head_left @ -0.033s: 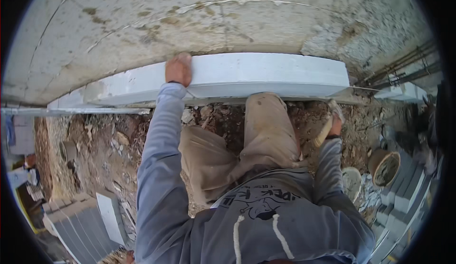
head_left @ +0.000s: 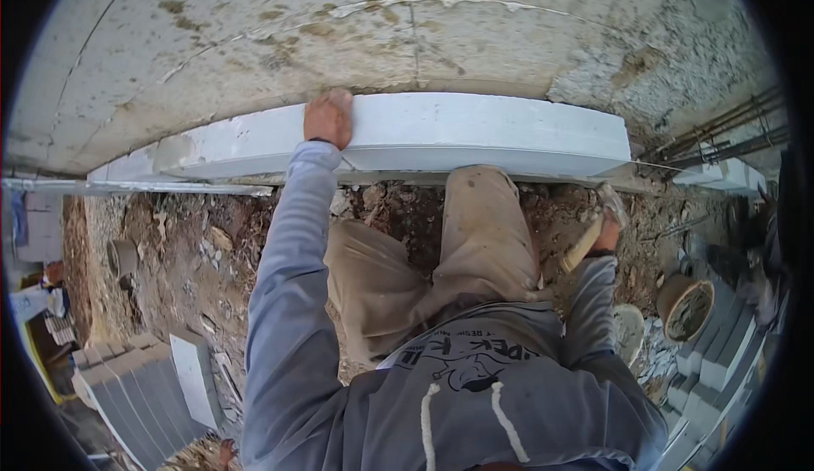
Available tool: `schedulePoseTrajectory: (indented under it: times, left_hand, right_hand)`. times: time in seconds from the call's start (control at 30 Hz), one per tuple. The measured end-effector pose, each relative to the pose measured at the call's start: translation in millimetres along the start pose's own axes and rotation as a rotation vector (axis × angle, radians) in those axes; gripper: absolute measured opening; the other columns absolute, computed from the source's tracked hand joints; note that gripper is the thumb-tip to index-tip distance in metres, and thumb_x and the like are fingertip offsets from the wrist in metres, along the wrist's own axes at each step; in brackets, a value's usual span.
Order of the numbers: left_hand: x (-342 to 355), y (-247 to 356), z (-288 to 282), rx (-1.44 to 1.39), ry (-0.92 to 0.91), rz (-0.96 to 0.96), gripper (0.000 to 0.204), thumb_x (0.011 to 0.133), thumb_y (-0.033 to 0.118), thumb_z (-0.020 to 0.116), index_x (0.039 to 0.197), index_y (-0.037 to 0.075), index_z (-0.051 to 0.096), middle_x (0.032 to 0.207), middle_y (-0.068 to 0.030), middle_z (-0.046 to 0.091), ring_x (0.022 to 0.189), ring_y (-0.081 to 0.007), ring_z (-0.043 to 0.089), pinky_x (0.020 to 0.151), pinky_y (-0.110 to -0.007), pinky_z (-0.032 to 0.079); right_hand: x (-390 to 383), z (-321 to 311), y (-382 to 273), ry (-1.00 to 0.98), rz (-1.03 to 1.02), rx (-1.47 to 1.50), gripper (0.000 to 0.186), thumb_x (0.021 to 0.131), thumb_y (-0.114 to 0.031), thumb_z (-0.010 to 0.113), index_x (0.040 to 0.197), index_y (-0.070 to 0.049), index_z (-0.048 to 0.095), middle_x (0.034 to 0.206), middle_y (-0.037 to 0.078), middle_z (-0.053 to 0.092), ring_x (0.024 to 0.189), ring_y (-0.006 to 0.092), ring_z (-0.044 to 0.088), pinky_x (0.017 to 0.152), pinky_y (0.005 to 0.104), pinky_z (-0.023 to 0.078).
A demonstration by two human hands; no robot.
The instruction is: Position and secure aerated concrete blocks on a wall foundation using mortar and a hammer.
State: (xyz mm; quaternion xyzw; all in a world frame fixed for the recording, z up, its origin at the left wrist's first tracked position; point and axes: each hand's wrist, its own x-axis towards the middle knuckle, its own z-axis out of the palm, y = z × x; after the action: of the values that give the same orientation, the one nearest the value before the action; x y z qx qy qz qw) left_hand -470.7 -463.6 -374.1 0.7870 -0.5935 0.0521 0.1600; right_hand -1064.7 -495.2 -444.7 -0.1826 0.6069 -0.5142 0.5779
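Observation:
A row of white building blocks [head_left: 483,128] runs along the base of the wall. My left hand [head_left: 329,119] lies over the top of the row by a joint between two blocks, its fingers curled toward the wall side and partly hidden. Low at the right, beside the row's near face, my right hand [head_left: 608,232] is closed around a hammer [head_left: 582,246] with a pale wooden handle. The hammer's dusty grey head points up toward the blocks. My bent knee [head_left: 482,184] is close against the row's near face.
Behind the row rises a rough plastered wall [head_left: 475,39]. Steel bars [head_left: 729,128] stick out at the far right. Buckets [head_left: 687,308] and stacked grey blocks [head_left: 721,344] stand at the right, with more blocks [head_left: 140,395] at lower left. Rubble covers the soil [head_left: 191,242].
The whole view has shifted slightly. My right hand has turned the hammer a little, its head now tilted further right. My left hand stays on the blocks.

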Motion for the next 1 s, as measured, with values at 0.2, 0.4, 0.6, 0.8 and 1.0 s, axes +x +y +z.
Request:
schedulePoseTrajectory:
  times: [0.2,0.4,0.6,0.8,1.0]
  left_hand:
    - [-2.3,10.0,-9.4,0.01,0.001,-0.038,0.041,0.1,0.034,0.035,0.11,0.002,0.06,0.111,-0.0191,0.064,0.108,-0.0362,0.056,0.097,-0.045,0.038]
    - [-5.9,13.9,-13.4,0.041,0.005,-0.058,0.041,0.1,0.034,0.034,0.113,0.005,0.06,0.114,-0.0169,0.064,0.11,-0.0343,0.056,0.101,-0.045,0.035]
    - [-4.5,13.9,-15.8,0.01,-0.074,-0.117,0.041,0.1,0.036,0.035,0.117,0.008,0.06,0.118,-0.0145,0.063,0.116,-0.0319,0.054,0.105,-0.044,0.033]
    - [-4.2,11.9,-13.2,-0.032,-0.015,-0.074,0.038,0.1,0.032,0.036,0.109,0.004,0.06,0.112,-0.0178,0.064,0.109,-0.0353,0.055,0.1,-0.046,0.037]
    - [-4.1,14.2,-14.7,-0.028,-0.016,-0.084,0.038,0.1,0.032,0.037,0.109,0.004,0.06,0.111,-0.0185,0.064,0.109,-0.0357,0.056,0.1,-0.046,0.037]
  right_hand:
    - [-92.8,45.3,-76.2,0.057,-0.475,-0.29,0.022,0.093,-0.024,0.058,0.102,-0.003,0.057,0.072,0.004,0.056,0.057,0.0158,0.056,0.051,0.0293,0.047]
    - [-150.1,165.6,-104.8,-0.571,-0.545,-0.714,0.023,0.099,-0.022,0.052,0.112,-0.003,0.055,0.072,0.003,0.058,0.063,0.0112,0.056,0.053,0.0267,0.045]
    - [-200.1,274.6,-104.3,-0.798,-0.991,-0.843,0.023,0.092,-0.018,0.059,0.105,0.002,0.056,0.073,0.018,0.062,0.065,0.0312,0.063,0.058,0.0404,0.046]
    - [-203.7,332.8,-71.9,-0.609,-1.208,-1.186,0.03,0.091,-0.021,0.055,0.105,0.006,0.052,0.082,0.025,0.065,0.076,0.0427,0.063,0.067,0.0482,0.05]
    - [-177.4,350.4,-28.5,-0.776,-0.907,-1.692,0.033,0.091,-0.025,0.055,0.107,0.005,0.053,0.088,0.024,0.067,0.086,0.0399,0.065,0.076,0.048,0.051]
